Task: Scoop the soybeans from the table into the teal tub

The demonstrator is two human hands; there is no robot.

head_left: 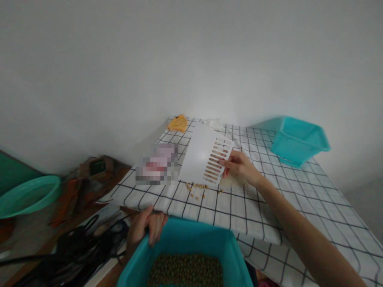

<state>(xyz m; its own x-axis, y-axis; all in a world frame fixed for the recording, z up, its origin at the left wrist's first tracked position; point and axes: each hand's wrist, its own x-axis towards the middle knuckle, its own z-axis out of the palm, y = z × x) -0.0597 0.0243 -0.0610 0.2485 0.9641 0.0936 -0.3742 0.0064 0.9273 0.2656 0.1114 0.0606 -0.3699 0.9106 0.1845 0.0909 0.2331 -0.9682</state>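
My right hand (239, 167) reaches over the table and grips the right edge of a white slotted board (203, 157), whose slots hold small tan pieces. The board lies tilted on the checked tablecloth (299, 199). My left hand (148, 227) is curled over the near left rim of a teal bin (185, 247) filled with small brownish-green pieces, held below the table's front edge. A few loose tan pieces (197, 189) lie on the cloth just below the board.
A second teal bin (299, 139) stands at the table's far right. An orange cloth (178, 123) lies at the far edge by the white wall. A blurred pink item (158, 163) sits left of the board. A green basin (28, 195) and black cables (77, 247) lie at left.
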